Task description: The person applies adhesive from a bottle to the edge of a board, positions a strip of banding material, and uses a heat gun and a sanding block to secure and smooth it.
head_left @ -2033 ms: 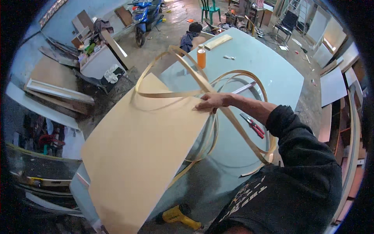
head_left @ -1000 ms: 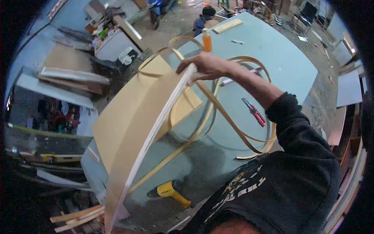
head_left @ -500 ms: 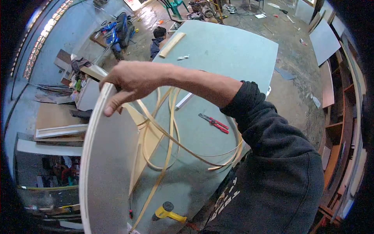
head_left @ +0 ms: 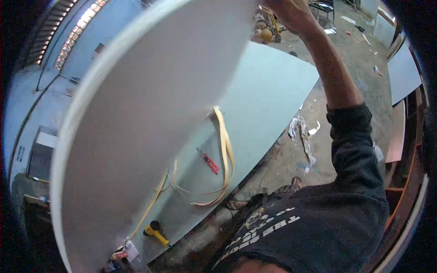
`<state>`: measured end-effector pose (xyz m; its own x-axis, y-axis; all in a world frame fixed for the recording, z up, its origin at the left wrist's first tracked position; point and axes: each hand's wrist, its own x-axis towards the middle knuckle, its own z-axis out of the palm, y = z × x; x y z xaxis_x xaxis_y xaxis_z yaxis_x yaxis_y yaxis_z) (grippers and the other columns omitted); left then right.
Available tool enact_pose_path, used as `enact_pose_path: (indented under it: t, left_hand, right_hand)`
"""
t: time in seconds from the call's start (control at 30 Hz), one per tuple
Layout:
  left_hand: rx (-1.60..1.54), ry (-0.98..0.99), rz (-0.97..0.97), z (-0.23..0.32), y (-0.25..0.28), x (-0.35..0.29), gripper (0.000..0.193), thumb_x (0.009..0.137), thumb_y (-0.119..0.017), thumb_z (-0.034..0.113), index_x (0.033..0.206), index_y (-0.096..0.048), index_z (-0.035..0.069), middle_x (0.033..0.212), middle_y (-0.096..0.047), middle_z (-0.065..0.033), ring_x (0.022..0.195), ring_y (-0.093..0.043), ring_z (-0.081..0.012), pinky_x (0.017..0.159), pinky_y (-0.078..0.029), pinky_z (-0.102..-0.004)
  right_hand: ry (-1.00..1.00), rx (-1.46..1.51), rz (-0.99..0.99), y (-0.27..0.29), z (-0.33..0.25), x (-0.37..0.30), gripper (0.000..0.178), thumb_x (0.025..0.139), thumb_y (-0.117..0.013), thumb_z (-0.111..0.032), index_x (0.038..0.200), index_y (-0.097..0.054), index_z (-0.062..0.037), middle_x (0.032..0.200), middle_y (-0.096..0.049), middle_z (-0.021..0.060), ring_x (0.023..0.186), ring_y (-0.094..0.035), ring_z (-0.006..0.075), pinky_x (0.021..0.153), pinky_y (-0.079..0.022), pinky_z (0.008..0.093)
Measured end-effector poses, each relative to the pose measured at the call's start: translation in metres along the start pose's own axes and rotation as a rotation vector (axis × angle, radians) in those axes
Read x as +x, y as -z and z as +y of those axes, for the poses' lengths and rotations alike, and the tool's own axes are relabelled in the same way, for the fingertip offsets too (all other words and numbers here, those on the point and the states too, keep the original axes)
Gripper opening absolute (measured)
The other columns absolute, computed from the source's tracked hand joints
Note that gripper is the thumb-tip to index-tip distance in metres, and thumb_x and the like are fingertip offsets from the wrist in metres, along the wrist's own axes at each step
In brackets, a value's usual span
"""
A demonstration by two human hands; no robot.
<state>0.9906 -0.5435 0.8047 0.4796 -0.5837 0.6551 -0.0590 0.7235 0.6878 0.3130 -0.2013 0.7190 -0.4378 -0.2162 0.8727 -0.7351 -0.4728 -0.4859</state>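
One large board (head_left: 150, 113) fills the left and middle of our head view, raised on a slant above the pale blue-green tabletop (head_left: 273, 82) and hiding much of its left part. We look at its greyish flat face, with the light, thick edge bowing along the left side; we cannot tell whether its lower end rests on anything.

Our right hand (head_left: 287, 12) is up at the top of the picture, beside the board's far right edge. Its fingers are partly cut off by the picture's rim, so we cannot tell whether they are clamped on the board or apart from it. Our right arm reaches up to it from a dark sleeve (head_left: 357, 141). We do not see our left hand.

On the tabletop, to the right of the board, we have a looped tan strip (head_left: 224, 141), part of it hidden behind the board. Red-handled pliers (head_left: 210, 164) lie within the curve of that strip. Nearer to us, a yellow heat gun (head_left: 158, 233) lies close to the table's edge. Beyond the table, we see a crumpled cloth (head_left: 300, 136) on the floor (head_left: 346, 68) and wooden shelving (head_left: 400, 200) at the far right.
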Motion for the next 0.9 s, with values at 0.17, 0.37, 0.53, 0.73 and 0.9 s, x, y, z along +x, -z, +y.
enact_pose_path:
  t: [0.17, 0.37, 0.53, 0.73, 0.9]
  left_hand:
    - [-0.024, 0.089, 0.026, 0.045, -0.023, -0.063, 0.068, 0.090, -0.052, 0.058, 0.140, -0.047, 0.012, 0.134, -0.052, -0.0179, 0.125, -0.048, -0.0346, 0.103, -0.037, -0.0535]
    - [0.001, 0.234, -0.018, 0.025, -0.011, -0.149, 0.061, 0.093, -0.049, 0.057, 0.132, -0.047, 0.010, 0.102, -0.052, -0.0068, 0.098, -0.049, -0.0230, 0.088, -0.041, -0.0416]
    - [-0.125, 0.297, 0.148, 0.040, -0.032, -0.235, 0.043, 0.097, -0.053, 0.050, 0.073, -0.039, 0.017, 0.073, -0.036, 0.0047, 0.062, -0.033, -0.0072, 0.060, -0.029, -0.0213]
    - [0.076, 0.283, 0.136, 0.027, 0.011, -0.270, 0.048, 0.094, -0.055, 0.055, 0.100, -0.050, 0.008, 0.091, -0.047, -0.0023, 0.084, -0.048, -0.0151, 0.081, -0.041, -0.0303]
    - [0.398, -0.211, -0.049, 0.016, 0.047, -0.327, 0.056, 0.095, -0.056, 0.051, 0.129, -0.049, 0.007, 0.095, -0.047, -0.0003, 0.081, -0.048, -0.0113, 0.072, -0.045, -0.0292]
  right_hand:
    - [0.043, -0.891, 0.444, 0.189, 0.033, -0.077, 0.038, 0.105, -0.041, -0.026, 0.139, -0.047, -0.0103, 0.101, -0.065, 0.0179, 0.084, -0.064, 0.0271, 0.073, -0.053, 0.0405]
    - [-0.184, -0.143, 0.729, 0.317, -0.015, -0.136, 0.038, 0.105, -0.040, -0.040, 0.114, -0.054, -0.0056, 0.080, -0.054, 0.0045, 0.064, -0.057, 0.0178, 0.071, -0.053, 0.0322]
    - [-0.259, 0.107, 0.386, 0.361, 0.031, -0.100, 0.038, 0.105, -0.041, -0.042, 0.102, -0.061, -0.0099, 0.072, -0.050, 0.0031, 0.056, -0.050, 0.0139, 0.059, -0.051, 0.0274]
    - [-0.420, 0.195, 0.389, 0.314, 0.102, -0.004, 0.038, 0.095, -0.056, -0.048, 0.082, -0.057, -0.0132, 0.062, -0.050, 0.0016, 0.046, -0.051, 0.0104, 0.042, -0.046, 0.0239]
    - [-0.464, 0.236, 0.306, 0.242, 0.202, 0.051, 0.039, 0.095, -0.056, -0.047, 0.077, -0.057, -0.0122, 0.059, -0.052, 0.0025, 0.046, -0.051, 0.0128, 0.046, -0.044, 0.0241]
